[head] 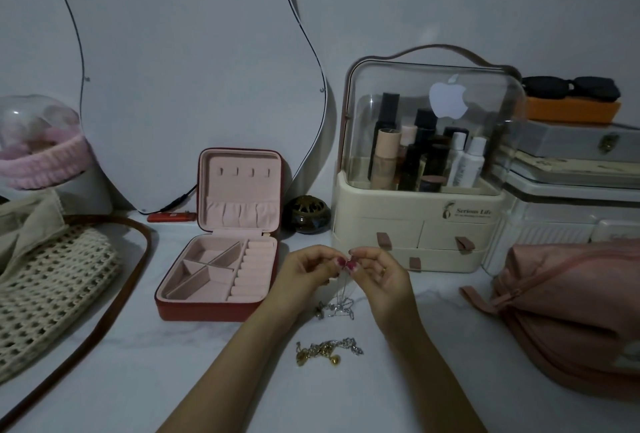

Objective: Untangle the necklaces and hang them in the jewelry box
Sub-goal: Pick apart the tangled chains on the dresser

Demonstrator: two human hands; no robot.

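A red jewelry box (221, 308) lies open on the white table, left of my hands. Its pink lid stands upright with a row of bare hooks (244, 172) and a gathered pocket below. My left hand (306, 271) and my right hand (382, 275) meet above the table, fingertips pinched on the top of a thin silver necklace (341, 306). Its chain hangs down between them and bunches on the table. A tangled heap of gold and silver necklaces (327, 351) lies nearer to me, untouched.
A cream cosmetics organiser (419, 224) with a clear dome stands right behind my hands. A pink pouch (568, 314) lies at the right, a woven bag (52, 276) with a brown strap at the left. A dark round pot (306, 214) and a mirror (194, 68) stand behind the box.
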